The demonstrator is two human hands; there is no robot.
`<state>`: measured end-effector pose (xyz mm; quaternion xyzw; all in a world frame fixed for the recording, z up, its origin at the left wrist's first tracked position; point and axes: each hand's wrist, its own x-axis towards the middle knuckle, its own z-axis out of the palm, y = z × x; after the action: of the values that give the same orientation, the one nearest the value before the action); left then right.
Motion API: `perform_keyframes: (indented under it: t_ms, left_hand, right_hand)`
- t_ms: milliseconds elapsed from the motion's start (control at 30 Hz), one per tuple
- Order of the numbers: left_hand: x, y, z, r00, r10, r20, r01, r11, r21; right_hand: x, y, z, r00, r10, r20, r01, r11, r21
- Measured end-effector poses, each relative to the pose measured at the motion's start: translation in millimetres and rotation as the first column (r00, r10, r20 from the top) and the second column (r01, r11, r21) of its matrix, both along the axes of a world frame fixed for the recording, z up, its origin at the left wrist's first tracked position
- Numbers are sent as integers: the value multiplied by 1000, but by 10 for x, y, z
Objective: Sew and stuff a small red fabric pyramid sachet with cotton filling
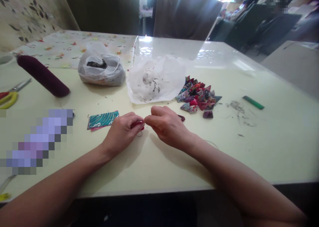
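Observation:
My left hand [124, 129] pinches a small piece of red fabric [137, 123] above the table. Close beside it, my right hand [164, 122] is closed with its fingertips at the fabric's edge; whatever it grips is too small to make out. A thin thread loop hangs below the red piece. Left of my left hand lies a teal wave-patterned cloth rectangle [103, 119] on top of pink fabric. Just behind my right hand, a dark red curved object [182, 118] is partly hidden. A heap of small folded fabric pieces [199, 96] sits beyond it.
White paper [159, 82] with scraps and a plastic bag [101, 69] stand behind my hands. At left are a maroon roll [43, 75] and yellow-handled scissors [10, 99]. A green strip [253, 102] and loose threads [239, 111] lie at right. Chairs [184, 14] stand beyond the table.

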<state>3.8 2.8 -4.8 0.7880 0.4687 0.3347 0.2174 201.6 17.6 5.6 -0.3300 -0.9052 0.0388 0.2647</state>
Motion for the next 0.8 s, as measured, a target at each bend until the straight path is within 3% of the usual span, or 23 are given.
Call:
perform_keyframes:
  t_ms: [233, 367, 567, 800]
  left_hand:
    - [-6, -4, -26, 1000, -4, 0, 4, 1000, -12]
    - [-12, -8, -15, 1000, 0, 24, 1, 999, -32]
    - [2, 5, 34, 996, 15, 88, -4, 993, -121]
    - [10, -7, 66, 993, 5, 114, 13, 988, -155]
  right_hand:
    - [-26, -7, -16, 1000, 13, 18, -12, 1000, -17]
    - [-44, -18, -7, 990, -3, -144, -31, 972, -233]
    - [-56, 47, -33, 883, -140, -448, -180, 781, -598]
    - [-117, 35, -138, 707, -360, -609, -401, 505, -764]
